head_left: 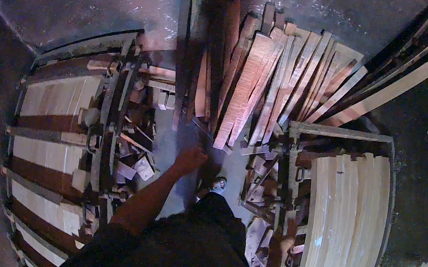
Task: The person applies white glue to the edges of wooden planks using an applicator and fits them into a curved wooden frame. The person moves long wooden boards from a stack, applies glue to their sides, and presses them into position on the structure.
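Note:
My left hand (pixel 190 161) hangs over the strip of floor between two racks, its fingers curled in and nothing showing in them. Ahead of it, several long wooden boards (pixel 246 82) lean against the wall, their lower ends on the floor. My right arm reaches down to the right, and my right hand (pixel 281 244) is at the inner side of the right rack (pixel 291 174), beside a pale panel of joined wooden strips (pixel 343 223). In the dim light its fingers blur into the rack, so whether it grips the frame is unclear.
On the left a clamp rack (pixel 113 116) holds several pale wood panels (pixel 49 154) in rows. Short offcuts (pixel 143 167) lie heaped beside it, and more scraps (pixel 255 234) lie along the right rack. One long board (pixel 402 88) slants at the far right.

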`<state>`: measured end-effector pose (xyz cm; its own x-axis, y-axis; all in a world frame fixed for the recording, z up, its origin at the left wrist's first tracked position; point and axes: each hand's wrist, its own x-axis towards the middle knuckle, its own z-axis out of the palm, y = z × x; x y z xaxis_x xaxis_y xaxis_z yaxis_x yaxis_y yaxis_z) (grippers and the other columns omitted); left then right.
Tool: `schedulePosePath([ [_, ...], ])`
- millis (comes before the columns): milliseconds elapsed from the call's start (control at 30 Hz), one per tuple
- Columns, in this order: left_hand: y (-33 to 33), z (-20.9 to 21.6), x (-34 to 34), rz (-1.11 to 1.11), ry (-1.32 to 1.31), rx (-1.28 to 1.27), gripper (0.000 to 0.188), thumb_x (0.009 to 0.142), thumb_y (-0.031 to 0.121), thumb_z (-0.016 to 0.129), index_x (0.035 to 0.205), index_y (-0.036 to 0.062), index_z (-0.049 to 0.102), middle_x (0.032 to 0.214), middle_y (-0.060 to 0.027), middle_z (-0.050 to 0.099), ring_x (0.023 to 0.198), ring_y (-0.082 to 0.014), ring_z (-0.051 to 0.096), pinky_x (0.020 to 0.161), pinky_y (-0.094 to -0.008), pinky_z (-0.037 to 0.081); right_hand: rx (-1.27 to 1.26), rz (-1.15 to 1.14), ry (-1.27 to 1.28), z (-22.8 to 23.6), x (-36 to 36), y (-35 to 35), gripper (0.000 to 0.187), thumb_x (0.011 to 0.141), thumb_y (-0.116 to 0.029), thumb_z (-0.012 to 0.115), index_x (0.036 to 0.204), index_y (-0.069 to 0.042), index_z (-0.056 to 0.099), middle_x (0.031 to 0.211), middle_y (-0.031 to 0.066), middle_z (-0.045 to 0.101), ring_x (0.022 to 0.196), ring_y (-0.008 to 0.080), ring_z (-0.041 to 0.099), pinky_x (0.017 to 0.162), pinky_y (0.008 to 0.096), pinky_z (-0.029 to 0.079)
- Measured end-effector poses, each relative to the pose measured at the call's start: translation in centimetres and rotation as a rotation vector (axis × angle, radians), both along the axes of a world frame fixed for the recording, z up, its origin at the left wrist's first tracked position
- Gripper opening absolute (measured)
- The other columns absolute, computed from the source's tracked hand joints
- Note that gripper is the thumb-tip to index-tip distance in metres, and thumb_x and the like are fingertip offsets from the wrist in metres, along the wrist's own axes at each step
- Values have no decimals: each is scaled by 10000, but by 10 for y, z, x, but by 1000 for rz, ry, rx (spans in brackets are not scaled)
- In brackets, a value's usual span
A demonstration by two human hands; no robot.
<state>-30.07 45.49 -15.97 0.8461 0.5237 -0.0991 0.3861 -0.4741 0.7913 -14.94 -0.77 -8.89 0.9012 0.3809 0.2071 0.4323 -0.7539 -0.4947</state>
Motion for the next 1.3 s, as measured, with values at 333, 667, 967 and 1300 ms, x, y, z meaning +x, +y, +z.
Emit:
schedulePosePath([
  [333,278,51,303,-59,-174,349,443,808,319,763,1120,29,642,1060,-163,674,997,-327,643,868,-415,522,26,52,233,63,23,123,274,874,-153,624,1092,9,657,1053,226,667,993,419,630,875,465,518],
  [667,366,37,547,-43,-370,-186,606,770,87,780,1297,28,489,1249,-109,559,1029,-219,619,832,-355,516,-2,-394,344,94,-59,206,229,890,-170,575,903,43,660,882,164,689,794,279,654,796,391,529],
  [967,320,36,452,-50,-412,-108,503,720,210,851,1084,-6,579,966,-110,665,862,-214,641,754,-363,529,623,-545,958,50,28,374,415,953,-194,568,1294,41,555,1112,210,687,1015,318,671,911,402,528],
  [1300,97,117,131,-866,-369,-154,516,783,288,735,1189,61,512,1151,-133,568,1025,-313,555,911,-477,453,1424,-388,1504,-23,30,377,357,885,-311,655,1115,-42,614,1059,117,656,916,245,640,766,432,538],
])
